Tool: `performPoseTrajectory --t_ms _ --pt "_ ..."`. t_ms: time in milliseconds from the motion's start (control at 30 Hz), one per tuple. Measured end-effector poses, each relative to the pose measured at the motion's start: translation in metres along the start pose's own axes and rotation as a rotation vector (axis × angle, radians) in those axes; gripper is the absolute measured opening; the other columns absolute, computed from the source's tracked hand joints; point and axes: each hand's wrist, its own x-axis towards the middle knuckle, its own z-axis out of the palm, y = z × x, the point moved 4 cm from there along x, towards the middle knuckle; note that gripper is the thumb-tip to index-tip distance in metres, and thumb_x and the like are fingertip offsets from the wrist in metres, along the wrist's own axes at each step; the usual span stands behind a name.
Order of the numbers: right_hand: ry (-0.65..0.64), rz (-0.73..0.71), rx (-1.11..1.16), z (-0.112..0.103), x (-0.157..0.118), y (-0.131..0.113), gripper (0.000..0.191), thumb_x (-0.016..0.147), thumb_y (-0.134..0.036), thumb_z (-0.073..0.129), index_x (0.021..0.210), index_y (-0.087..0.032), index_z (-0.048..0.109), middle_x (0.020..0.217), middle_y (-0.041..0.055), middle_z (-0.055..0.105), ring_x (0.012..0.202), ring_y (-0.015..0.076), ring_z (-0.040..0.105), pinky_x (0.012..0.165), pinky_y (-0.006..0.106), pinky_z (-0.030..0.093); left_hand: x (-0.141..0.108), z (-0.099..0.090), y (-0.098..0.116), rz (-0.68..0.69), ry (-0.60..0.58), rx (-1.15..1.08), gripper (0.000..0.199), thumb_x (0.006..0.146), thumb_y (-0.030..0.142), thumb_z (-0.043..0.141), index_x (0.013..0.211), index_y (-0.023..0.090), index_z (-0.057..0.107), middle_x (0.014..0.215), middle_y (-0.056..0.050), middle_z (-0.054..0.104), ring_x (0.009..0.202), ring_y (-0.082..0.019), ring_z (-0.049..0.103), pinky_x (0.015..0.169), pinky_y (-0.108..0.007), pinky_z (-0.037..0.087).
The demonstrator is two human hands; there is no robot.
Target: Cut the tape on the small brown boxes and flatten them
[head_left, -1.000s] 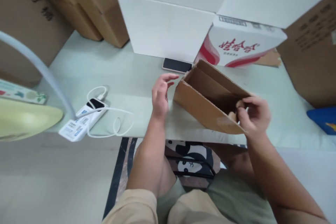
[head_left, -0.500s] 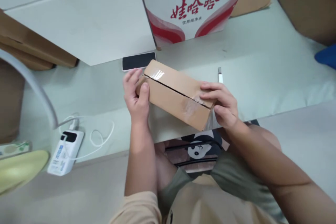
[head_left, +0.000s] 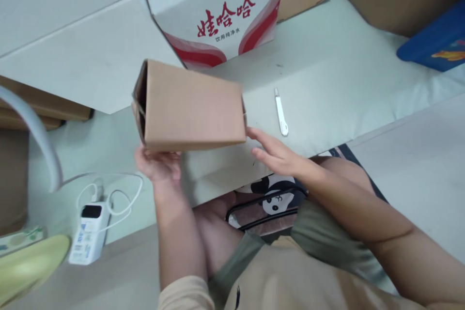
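A plain brown cardboard box (head_left: pixel 194 106) is raised above the table, one broad blank side facing me. Its left end shows a dark gap between its flaps. My left hand (head_left: pixel 160 164) is closed under the lower left corner and supports it, with some fingers hidden beneath. Near the lower right corner is my right hand (head_left: pixel 274 154), fingers stretched and apart; whether a fingertip touches the box I cannot tell. A white utility knife (head_left: pixel 281 114) lies on the table to the right of the box.
A white carton with red lettering (head_left: pixel 225 19) and a large white box (head_left: pixel 72 68) stand behind. A power bank (head_left: pixel 90 232) with a white cable lies left, near a yellow-green object (head_left: pixel 34 266). A blue container (head_left: pixel 436 38) is at the far right.
The box has been turned over, its taped seam now out of sight, and sits further left. My right hand has let go of it. My view has shifted, revealing the whole knife.
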Motion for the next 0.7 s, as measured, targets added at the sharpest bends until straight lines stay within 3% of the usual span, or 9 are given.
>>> performPoseTrajectory --t_ms 67,133,233,367,500,567,600,633,700 --pt "0.01 -0.09 -0.136 0.006 -0.002 -0.007 0.06 0.101 -0.057 0.041 0.152 -0.025 0.042 0.166 0.0147 0.039 0.156 0.0311 0.036 0.123 0.059 0.036 -0.012 0.015 -0.014 -0.161 -0.077 -0.071 0.049 0.077 0.066 0.055 0.1 0.023 0.062 0.085 -0.002 0.07 0.069 -0.017 0.064 0.053 -0.026 0.048" --pt "0.064 -0.127 -0.29 0.006 -0.003 -0.013 0.059 0.1 -0.059 0.042 0.151 -0.028 0.046 0.17 0.011 0.033 0.161 0.0343 0.021 0.126 0.068 0.023 -0.025 0.036 -0.027 -0.292 -0.213 -0.037 0.065 0.075 0.076 0.055 0.106 0.02 0.065 0.092 -0.008 0.073 0.072 -0.019 0.068 0.054 -0.027 0.05" --pt "0.155 -0.255 -0.431 0.001 -0.004 -0.024 0.057 0.099 -0.056 0.044 0.151 -0.034 0.046 0.169 0.0047 0.036 0.163 0.0323 0.014 0.128 0.067 0.019 -0.04 0.058 -0.043 -0.402 -0.314 0.067 0.074 0.074 0.083 0.056 0.108 0.018 0.067 0.086 -0.009 0.072 0.061 -0.017 0.065 0.047 -0.026 0.046" --pt "0.343 -0.478 -0.494 -0.013 -0.01 -0.043 0.059 0.097 -0.044 0.049 0.155 -0.035 0.041 0.156 0.0047 0.053 0.158 0.0282 0.031 0.125 0.058 0.037 -0.057 0.072 -0.053 -0.54 -0.425 0.248 0.071 0.08 0.084 0.052 0.103 0.018 0.066 0.065 -0.003 0.065 0.042 -0.013 0.053 0.038 -0.024 0.034" --pt "0.512 -0.477 -0.52 -0.028 -0.015 -0.048 0.046 0.096 -0.035 0.05 0.141 -0.03 0.059 0.137 0.009 0.067 0.136 0.0311 0.058 0.113 0.057 0.052 -0.073 0.077 -0.056 -0.723 -0.66 0.472 0.064 0.085 0.078 0.046 0.09 0.018 0.065 0.052 -0.002 0.059 0.039 -0.014 0.054 0.037 -0.023 0.026" --pt "0.525 -0.433 -0.526 -0.03 -0.013 -0.043 0.038 0.095 -0.029 0.051 0.128 -0.03 0.068 0.129 0.0077 0.071 0.13 0.0304 0.063 0.11 0.057 0.054 -0.071 0.076 -0.055 -0.677 -0.721 0.643 0.055 0.086 0.07 0.052 0.081 0.017 0.066 0.056 -0.004 0.064 0.041 -0.013 0.055 0.04 -0.022 0.03" --pt "0.509 -0.422 -0.517 -0.03 -0.012 -0.04 0.035 0.094 -0.027 0.052 0.122 -0.03 0.071 0.126 0.0068 0.072 0.129 0.03 0.063 0.11 0.056 0.054 -0.067 0.075 -0.054 -0.599 -0.698 0.725 0.052 0.085 0.066 0.056 0.076 0.017 0.066 0.057 -0.005 0.066 0.043 -0.013 0.055 0.042 -0.023 0.034" --pt "0.485 -0.418 -0.503 -0.029 -0.01 -0.036 0.033 0.093 -0.025 0.053 0.118 -0.031 0.073 0.124 0.006 0.073 0.129 0.0297 0.063 0.11 0.056 0.054 -0.062 0.074 -0.05 -0.477 -0.621 0.777 0.049 0.084 0.064 0.059 0.071 0.017 0.065 0.059 -0.006 0.067 0.046 -0.013 0.057 0.045 -0.024 0.039" --pt "0.44 -0.414 -0.471 -0.026 -0.005 -0.031 0.031 0.092 -0.025 0.053 0.113 -0.031 0.075 0.121 0.0051 0.074 0.128 0.0296 0.063 0.11 0.057 0.053 -0.05 0.071 -0.035 -0.088 -0.348 0.725 0.047 0.084 0.064 0.061 0.077 0.018 0.067 0.073 -0.007 0.073 0.065 -0.018 0.068 0.061 -0.029 0.053"
